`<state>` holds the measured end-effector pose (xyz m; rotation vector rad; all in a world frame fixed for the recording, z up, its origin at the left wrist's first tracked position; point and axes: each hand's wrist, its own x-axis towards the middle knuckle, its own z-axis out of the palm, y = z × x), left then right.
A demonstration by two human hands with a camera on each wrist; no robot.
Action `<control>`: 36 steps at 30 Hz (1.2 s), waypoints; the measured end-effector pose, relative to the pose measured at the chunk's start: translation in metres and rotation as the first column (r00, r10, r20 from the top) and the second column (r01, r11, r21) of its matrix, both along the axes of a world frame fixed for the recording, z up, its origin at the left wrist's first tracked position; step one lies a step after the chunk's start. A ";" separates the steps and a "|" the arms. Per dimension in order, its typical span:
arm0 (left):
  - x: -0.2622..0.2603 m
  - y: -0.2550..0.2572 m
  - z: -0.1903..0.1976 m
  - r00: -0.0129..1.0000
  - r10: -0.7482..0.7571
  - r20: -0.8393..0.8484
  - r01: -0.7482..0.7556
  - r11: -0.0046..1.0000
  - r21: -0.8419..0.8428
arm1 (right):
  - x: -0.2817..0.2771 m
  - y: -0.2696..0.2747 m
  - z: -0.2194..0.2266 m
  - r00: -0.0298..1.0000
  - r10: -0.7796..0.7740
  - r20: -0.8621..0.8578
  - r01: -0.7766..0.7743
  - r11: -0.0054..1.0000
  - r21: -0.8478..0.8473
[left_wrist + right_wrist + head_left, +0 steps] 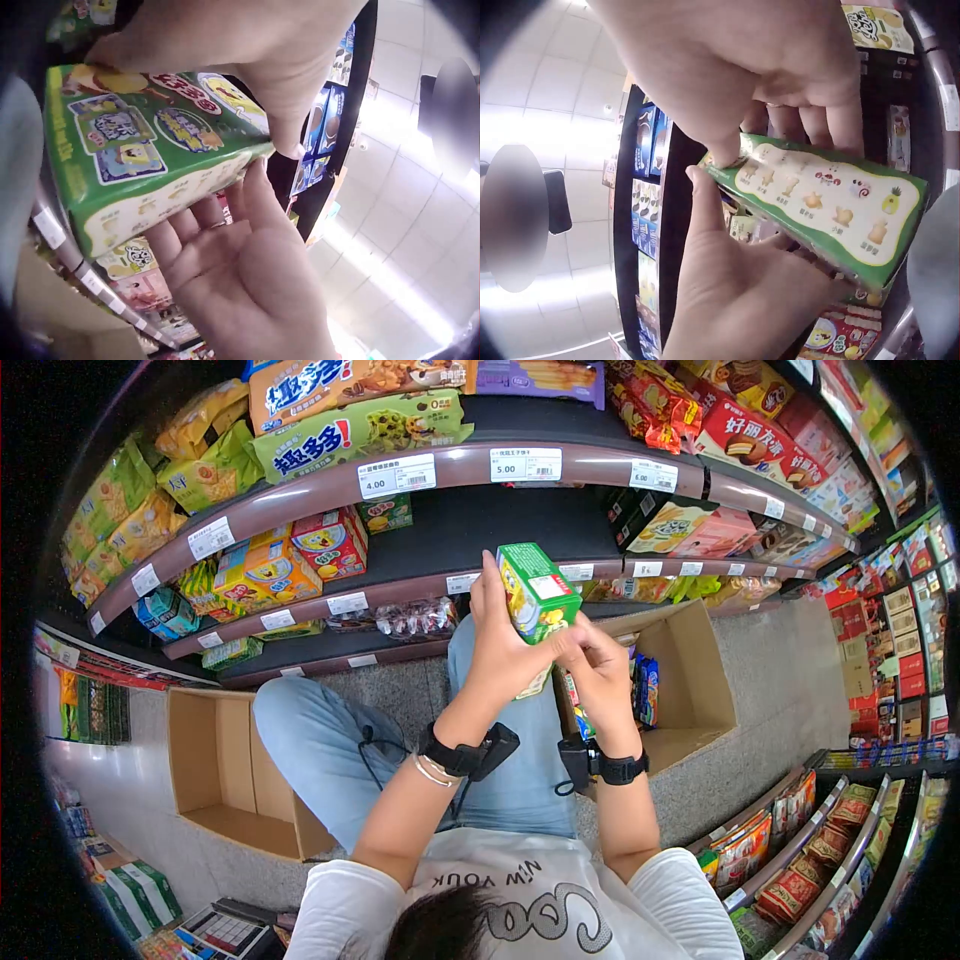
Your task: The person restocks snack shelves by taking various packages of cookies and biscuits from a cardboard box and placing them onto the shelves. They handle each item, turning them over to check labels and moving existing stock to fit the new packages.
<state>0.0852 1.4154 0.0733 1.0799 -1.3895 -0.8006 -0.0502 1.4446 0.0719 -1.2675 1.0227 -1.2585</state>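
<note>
In front of my chest I hold a green snack box [545,592] between both hands, tilted toward the shelf. It has cartoon pictures on one face and a pale panel of small biscuit shapes on a narrow side. My left hand [503,648] grips it along the left side, fingers stretched up toward its far end and thumb across the near end. At the near right corner, my right hand [600,675] holds it with thumb and fingertips. The two thumbs meet close together at that end. In the right wrist view the biscuit panel [829,199] faces the camera.
An open carton [690,680] with blue-wrapped packs [647,690] stands to the right of my legs. Another open carton [235,755] is at the left. Ahead, shelves [480,525] carry snack boxes and bags behind price labels. More racks [830,840] stand at the right.
</note>
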 end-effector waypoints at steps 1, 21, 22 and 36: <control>0.001 -0.002 -0.001 0.998 -0.021 -0.057 0.022 1.000 0.020 | 0.001 0.000 0.002 1.000 0.007 -0.008 -0.007 1.000 0.010; 0.021 -0.004 0.011 0.749 -0.136 -0.648 0.320 0.931 0.174 | 0.008 -0.018 0.000 0.994 0.041 0.103 -0.039 0.999 -0.016; 0.022 -0.004 0.010 0.742 -0.130 -0.657 0.323 0.929 0.181 | 0.009 -0.018 0.000 0.993 0.048 0.110 -0.046 0.999 -0.017; 0.054 0.001 -0.004 0.872 -0.019 -0.489 0.142 0.966 0.215 | 0.063 -0.025 -0.012 0.911 -0.182 -0.370 0.079 0.958 -0.277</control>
